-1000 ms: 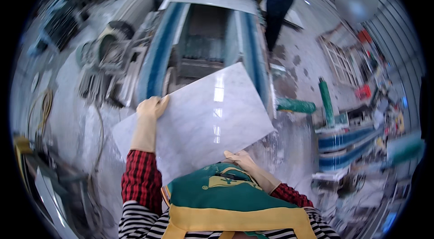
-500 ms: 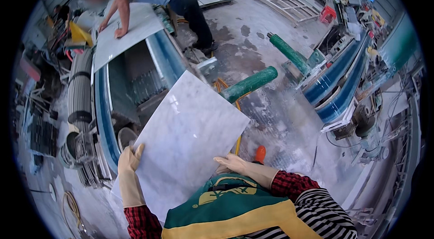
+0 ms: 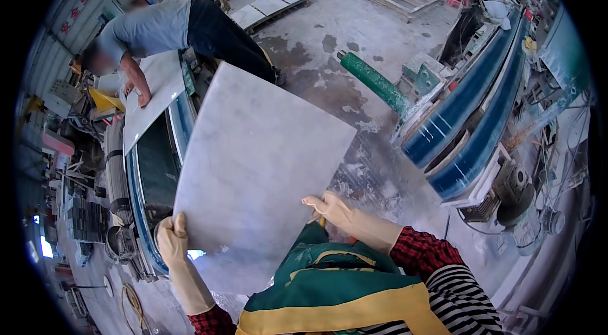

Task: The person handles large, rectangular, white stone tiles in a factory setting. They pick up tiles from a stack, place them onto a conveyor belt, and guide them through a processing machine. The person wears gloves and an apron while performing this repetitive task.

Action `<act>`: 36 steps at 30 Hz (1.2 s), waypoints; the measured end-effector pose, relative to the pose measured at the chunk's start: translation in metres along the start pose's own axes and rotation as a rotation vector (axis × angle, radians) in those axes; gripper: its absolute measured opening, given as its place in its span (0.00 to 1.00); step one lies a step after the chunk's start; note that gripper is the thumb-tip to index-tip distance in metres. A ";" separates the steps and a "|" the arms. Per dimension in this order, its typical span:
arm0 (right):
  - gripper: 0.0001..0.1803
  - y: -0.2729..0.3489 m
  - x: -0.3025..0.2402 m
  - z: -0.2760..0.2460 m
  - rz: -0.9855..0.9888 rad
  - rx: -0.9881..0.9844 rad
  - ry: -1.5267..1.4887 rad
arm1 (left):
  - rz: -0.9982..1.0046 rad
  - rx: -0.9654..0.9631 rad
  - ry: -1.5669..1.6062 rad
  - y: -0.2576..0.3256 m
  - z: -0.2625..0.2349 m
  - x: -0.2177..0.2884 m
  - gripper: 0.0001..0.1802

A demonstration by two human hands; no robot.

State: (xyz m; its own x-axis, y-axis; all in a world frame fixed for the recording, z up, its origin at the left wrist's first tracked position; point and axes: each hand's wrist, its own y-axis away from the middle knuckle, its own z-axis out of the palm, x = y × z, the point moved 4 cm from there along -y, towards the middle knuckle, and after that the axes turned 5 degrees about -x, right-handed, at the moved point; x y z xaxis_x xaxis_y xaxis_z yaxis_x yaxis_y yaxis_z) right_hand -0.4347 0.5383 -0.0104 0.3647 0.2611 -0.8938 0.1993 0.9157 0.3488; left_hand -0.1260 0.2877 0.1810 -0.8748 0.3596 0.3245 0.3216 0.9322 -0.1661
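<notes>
1. While a co-worker [image 3: 152, 31] leans over a second slab [image 3: 152, 116] off to the left, the person nearest me carries a marbled slab [image 3: 259, 145] out in front of the green apron [image 3: 345, 281].
2. Its long axis points away from the body, the far end tipping slightly rightward, so most of the stone lies ahead of both hands and between them.
3. Gloved, the left hand [image 3: 172, 240] grasps the left edge low down, close to the waist, thumb lapped over the face; I can't see its fingers underneath.
4. Farther up, the right hand [image 3: 332, 208] grips the opposite edge, making it the nearer one to the far right corner; what it does below is hidden.
5. Past the slab's left edge sits a blue-sided machine frame [image 3: 182, 121], partly covered from my view; whether stone touches it, I can't tell. A green cylinder [image 3: 373, 82] lies beyond the right edge, well apart from either glove.
</notes>
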 end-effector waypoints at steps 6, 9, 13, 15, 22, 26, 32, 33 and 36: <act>0.28 -0.044 -0.058 -0.039 -0.266 -0.011 -0.011 | -0.034 0.081 0.043 -0.035 -0.025 0.056 0.31; 0.28 -0.067 -0.090 -0.061 -0.232 -0.083 0.008 | -0.049 0.169 0.079 -0.049 -0.016 0.065 0.34; 0.23 -0.106 -0.120 -0.098 -0.189 -0.121 0.016 | -0.096 0.117 0.071 -0.085 0.011 0.083 0.34; 0.21 -0.130 -0.142 -0.114 -0.059 -0.166 0.043 | -0.109 0.129 0.074 -0.106 0.024 0.093 0.33; 0.24 -0.205 -0.188 -0.146 0.113 -0.190 -0.030 | -0.225 0.182 -0.056 -0.158 0.039 0.161 0.30; 0.22 -0.245 -0.186 -0.173 0.066 -0.253 0.036 | -0.173 0.181 -0.036 -0.180 0.056 0.166 0.33; 0.25 -0.302 -0.211 -0.220 0.407 -0.407 0.109 | -0.247 0.184 -0.043 -0.203 0.087 0.213 0.32; 0.25 -0.321 -0.164 -0.249 0.401 -0.424 0.000 | -0.270 0.164 -0.049 -0.216 0.090 0.231 0.32; 0.26 -0.356 -0.197 -0.258 0.435 -0.481 -0.160 | -0.276 0.187 -0.087 -0.245 0.101 0.263 0.32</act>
State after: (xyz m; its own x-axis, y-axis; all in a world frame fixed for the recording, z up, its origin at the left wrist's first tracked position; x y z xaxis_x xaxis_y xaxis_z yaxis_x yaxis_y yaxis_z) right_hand -0.8121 0.2397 -0.0308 0.4582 0.6228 -0.6342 -0.4104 0.7811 0.4705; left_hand -0.4713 0.1493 0.2134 -0.9498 0.0828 0.3018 0.0038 0.9673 -0.2534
